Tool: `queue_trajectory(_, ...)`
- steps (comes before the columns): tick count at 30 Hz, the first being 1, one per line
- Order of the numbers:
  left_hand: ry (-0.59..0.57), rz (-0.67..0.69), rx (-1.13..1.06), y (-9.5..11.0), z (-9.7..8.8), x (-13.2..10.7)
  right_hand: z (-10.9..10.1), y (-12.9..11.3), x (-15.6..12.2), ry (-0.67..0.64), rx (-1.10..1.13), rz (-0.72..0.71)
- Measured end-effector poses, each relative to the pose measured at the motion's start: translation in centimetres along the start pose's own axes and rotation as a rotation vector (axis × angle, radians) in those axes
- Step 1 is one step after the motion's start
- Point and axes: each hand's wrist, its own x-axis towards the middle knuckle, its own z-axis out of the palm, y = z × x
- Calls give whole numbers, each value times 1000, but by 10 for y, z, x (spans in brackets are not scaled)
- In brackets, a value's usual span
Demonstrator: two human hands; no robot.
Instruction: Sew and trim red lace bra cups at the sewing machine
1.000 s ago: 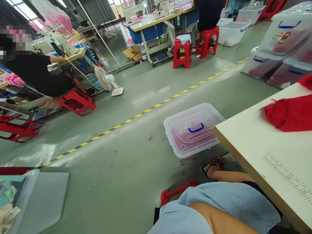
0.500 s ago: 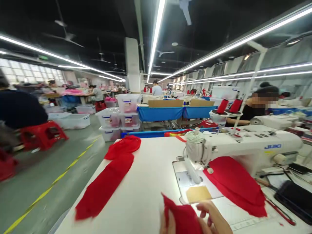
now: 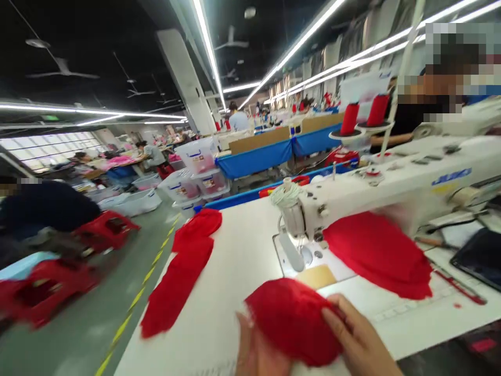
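Note:
Both my hands hold a bunched piece of red fabric (image 3: pixel 291 318) at the near edge of the white sewing table (image 3: pixel 238 261). My left hand (image 3: pixel 254 352) is under its near left side, fingers closed on the cloth. On its right edge lies my right hand (image 3: pixel 360 337), fingers gripping it. Just beyond stands a white sewing machine (image 3: pixel 391 193), its needle end above a tan patch (image 3: pixel 319 275). A second red piece (image 3: pixel 378 253) lies under the machine arm. A long red strip (image 3: pixel 183 269) runs along the table's left side.
Two red thread cones (image 3: pixel 362 117) stand behind the machine. A person in black sits at the far right. Red stools (image 3: pixel 104 230) and other seated workers are at left on the green floor with a yellow line. Clear lidded bins (image 3: pixel 198 169) and blue-skirted tables stand further back.
The view swung from the floor and a clear bin at my left up to the sewing table. The red fabric in my hands has since risen and spread wider.

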Motion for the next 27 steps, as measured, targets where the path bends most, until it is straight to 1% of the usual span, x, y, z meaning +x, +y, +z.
queue_trajectory(1,-97,-63,-136,-4,4,-2,-2,-6,1,-53,206,79)
queue_trajectory(2,-137,-101,-209,-8,8,-4,-4,-12,2,-113,396,179)
queue_trajectory(3,-113,-126,-257,-10,12,-4,-5,-17,4,-156,537,285)
queue_trajectory(4,-39,-101,-305,-12,16,-4,-6,-20,6,-193,645,369)
queue_trajectory(6,60,-83,-359,-11,24,-4,-6,-27,7,-158,785,479)
queue_trajectory(8,131,-77,-358,-7,31,-4,-4,-32,8,-110,854,534)
queue_trajectory(10,220,-111,-322,-3,37,-3,-2,-38,8,-117,916,555)
queue_trajectory(12,342,-139,-283,1,42,-1,-1,-43,11,-124,982,558)
queue_trajectory(14,417,-92,-253,6,44,2,-1,-45,14,-71,1010,572)
queue_trajectory(16,409,-14,-221,11,43,5,-2,-44,16,-2,985,588)
queue_trajectory(18,374,9,-203,13,40,7,-2,-42,16,27,939,585)
queue_trajectory(22,364,-40,-221,11,34,7,1,-36,12,49,839,509)
queue_trajectory(25,379,-71,-252,9,35,6,2,-31,11,48,783,432)
queue_trajectory(27,394,-96,-272,8,37,6,3,-28,11,55,769,408)
